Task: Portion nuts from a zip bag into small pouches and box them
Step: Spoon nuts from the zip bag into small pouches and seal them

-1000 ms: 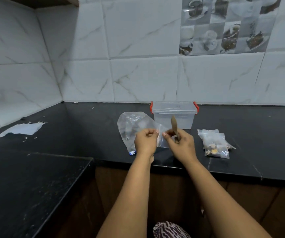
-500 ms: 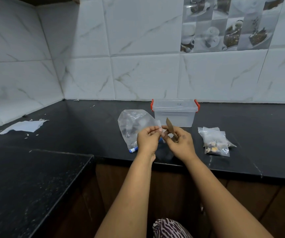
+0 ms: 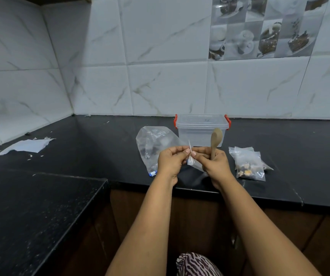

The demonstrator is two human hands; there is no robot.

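While both hands [image 3: 171,161] [image 3: 214,163] pinch a small clear pouch [image 3: 190,159], the right also grips a wooden spoon [image 3: 215,140]; filled nut pouches [image 3: 248,166] lie right of the lidded clear box [image 3: 201,129].

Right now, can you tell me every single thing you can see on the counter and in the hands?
plastic box: one, clear with red clips, lid on, at the back of the counter.
zip bag: one, clear with a blue zip end, lying left of the box.
filled pouches: a small pile, exact count unclear, clear with nuts inside, right of the hands.
small pouch: one, clear, pinched between both hands.
wooden spoon: one, light brown, upright in the right hand.
torn paper: one piece with scraps, white, far left.
counter: one, black, L-shaped.
picture tile: one, grey, on the white marbled wall.
left hand: pinches the small pouch.
right hand: holds the spoon, pinches the pouch.
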